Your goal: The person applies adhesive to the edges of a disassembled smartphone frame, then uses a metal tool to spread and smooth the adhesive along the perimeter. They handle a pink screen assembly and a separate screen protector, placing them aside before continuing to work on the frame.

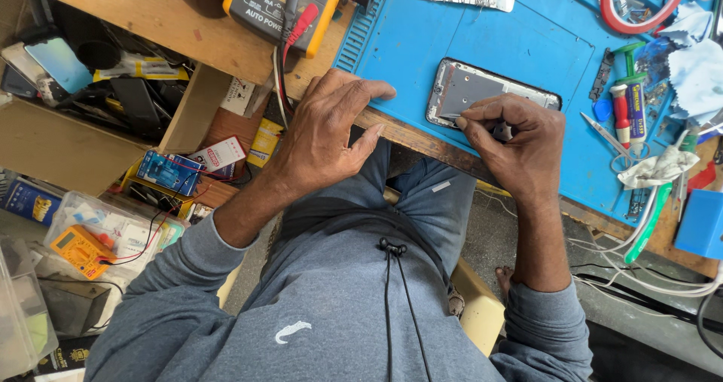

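Head view. Nearest the camera we log a grey sweatshirt with a black cord down its front, then blue trousers at the bench edge.

Right hand: fingers curled shut in a pinch, its fingertips pressed on the near edge of the phone frame; whether a small tool sits in the pinch we cannot tell.

Phone frame: grey, opened, lying on the blue work mat, at 11 o'clock from the right hand, long axis running from 10 toward 4 o'clock.

Left hand: open, palm down, flat on the wooden bench edge, holding nothing, at 9 o'clock from the frame and apart from it. The right hand is the nearer.

Also listed: yellow multimeter at 12 o'clock from the left hand; tweezers at 3 o'clock from the right.
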Action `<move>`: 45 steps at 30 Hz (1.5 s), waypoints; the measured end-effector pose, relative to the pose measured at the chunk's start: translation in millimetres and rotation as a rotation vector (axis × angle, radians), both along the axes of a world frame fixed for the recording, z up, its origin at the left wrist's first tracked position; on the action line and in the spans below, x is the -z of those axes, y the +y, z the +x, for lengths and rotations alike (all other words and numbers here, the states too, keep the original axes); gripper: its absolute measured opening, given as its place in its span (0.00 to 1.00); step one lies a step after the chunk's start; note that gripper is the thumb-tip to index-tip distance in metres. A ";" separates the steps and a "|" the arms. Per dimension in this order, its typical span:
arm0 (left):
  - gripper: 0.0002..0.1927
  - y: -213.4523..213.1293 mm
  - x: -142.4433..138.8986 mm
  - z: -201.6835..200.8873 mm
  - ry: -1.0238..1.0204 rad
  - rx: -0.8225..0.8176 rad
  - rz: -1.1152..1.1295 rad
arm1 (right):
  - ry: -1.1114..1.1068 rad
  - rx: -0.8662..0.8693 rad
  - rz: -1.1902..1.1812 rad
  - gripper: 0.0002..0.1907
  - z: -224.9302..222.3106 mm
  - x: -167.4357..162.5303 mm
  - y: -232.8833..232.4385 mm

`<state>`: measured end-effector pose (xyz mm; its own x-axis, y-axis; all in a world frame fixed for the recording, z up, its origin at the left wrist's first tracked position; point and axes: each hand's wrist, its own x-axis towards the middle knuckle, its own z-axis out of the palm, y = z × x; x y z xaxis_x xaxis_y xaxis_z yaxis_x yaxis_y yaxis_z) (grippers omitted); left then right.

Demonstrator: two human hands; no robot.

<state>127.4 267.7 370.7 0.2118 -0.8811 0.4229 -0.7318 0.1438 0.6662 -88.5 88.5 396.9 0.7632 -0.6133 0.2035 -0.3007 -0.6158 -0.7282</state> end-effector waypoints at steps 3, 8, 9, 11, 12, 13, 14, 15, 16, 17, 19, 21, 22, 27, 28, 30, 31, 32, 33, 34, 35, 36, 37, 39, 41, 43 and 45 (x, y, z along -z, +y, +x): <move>0.26 -1.8 0.0 -1.0 0.003 -0.003 0.002 | 0.007 0.009 0.010 0.04 -0.7 -0.4 -1.3; 0.26 -3.9 -0.3 -2.4 0.009 0.001 -0.002 | 0.010 0.016 0.012 0.04 -2.1 -0.2 -3.3; 0.26 -4.3 -0.5 -2.7 0.011 0.001 0.002 | 0.006 0.012 0.022 0.04 -2.6 -0.2 -4.0; 0.26 -5.0 -0.9 -3.5 0.009 -0.002 0.006 | -0.002 0.006 0.041 0.05 -3.9 -0.3 -5.8; 0.26 -5.5 -1.1 -3.9 0.003 -0.004 0.005 | -0.012 -0.006 0.055 0.05 -4.6 -0.4 -6.9; 0.26 -6.1 -1.3 -4.2 -0.003 -0.006 0.005 | -0.023 -0.017 0.068 0.05 -5.3 -0.6 -8.3; 0.26 -6.4 -1.5 -4.4 -0.002 -0.007 0.010 | -0.033 -0.029 0.082 0.05 -5.9 -0.7 -9.3; 0.26 -6.7 -1.8 -4.7 0.000 -0.007 0.016 | -0.025 -0.017 0.089 0.05 -6.5 -0.5 -9.9; 0.26 -7.1 -1.9 -4.8 0.001 -0.008 0.022 | -0.018 -0.005 0.096 0.05 -6.9 -0.5 -10.5; 0.26 -7.5 -2.0 -5.1 0.002 -0.008 0.017 | -0.010 0.008 0.102 0.05 -7.5 -0.5 -11.1; 0.26 -8.3 -2.2 -5.4 0.002 -0.007 0.009 | -0.008 0.001 0.085 0.05 -8.1 -0.2 -11.8; 0.26 -9.4 -2.2 -5.9 0.000 -0.007 0.002 | -0.017 -0.014 0.072 0.05 -8.6 -0.5 -12.7; 0.26 -10.1 -2.2 -6.3 0.000 -0.006 -0.002 | -0.026 -0.026 0.068 0.05 -8.9 -0.9 -13.3; 0.26 -13.1 -2.3 -8.0 -0.005 -0.011 0.009 | -0.017 -0.038 0.029 0.06 -9.2 -2.4 -15.8; 0.26 -13.4 -2.4 -8.4 -0.007 -0.011 0.011 | -0.022 -0.037 0.037 0.05 -9.2 -2.6 -15.9; 0.25 -13.9 -2.4 -9.0 -0.009 -0.011 0.011 | -0.021 -0.036 0.037 0.06 -9.6 -3.0 -15.9; 0.25 -14.3 -2.3 -9.0 -0.010 -0.010 0.011 | -0.017 -0.035 0.028 0.06 -9.8 -3.3 -16.0; 0.25 -14.7 -2.3 -9.1 -0.010 -0.010 0.011 | -0.013 -0.035 0.020 0.06 -10.1 -3.5 -16.0; 0.25 -15.1 -2.1 -9.3 -0.010 -0.009 0.012 | -0.011 -0.036 0.014 0.06 -10.2 -3.7 -16.2; 0.25 -15.4 -2.0 -9.3 -0.009 -0.009 0.014 | -0.009 -0.037 0.008 0.06 -10.2 -3.8 -16.3; 0.25 -15.8 -1.8 -9.3 -0.014 -0.008 0.014 | -0.008 -0.038 0.002 0.06 -10.3 -3.9 -16.4; 0.25 -16.3 -1.6 -9.3 -0.018 -0.008 0.014 | -0.006 -0.034 0.005 0.06 -10.3 -3.9 -16.6; 0.25 -16.6 -1.5 -9.4 -0.022 -0.008 0.014 | -0.004 -0.030 0.008 0.06 -10.3 -3.9 -16.8; 0.25 -17.0 -1.1 -9.4 -0.021 -0.009 0.021 | -0.008 -0.032 0.011 0.06 -10.2 -3.6 -17.1; 0.25 -17.4 -1.0 -9.6 -0.020 -0.008 0.018 | -0.020 -0.044 0.008 0.06 -10.2 -3.4 -17.8; 0.26 -17.9 -1.0 -9.9 -0.021 -0.005 0.008 | -0.020 -0.043 0.007 0.06 -10.4 -3.2 -18.3; 0.26 -18.0 -1.2 -10.3 -0.021 -0.008 0.009 | -0.017 -0.038 -0.001 0.06 -10.8 -2.8 -18.3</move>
<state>117.1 249.7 371.9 0.2103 -0.8833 0.4189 -0.7465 0.1316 0.6522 -99.3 70.3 399.7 0.7826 -0.5835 0.2171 -0.2644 -0.6272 -0.7326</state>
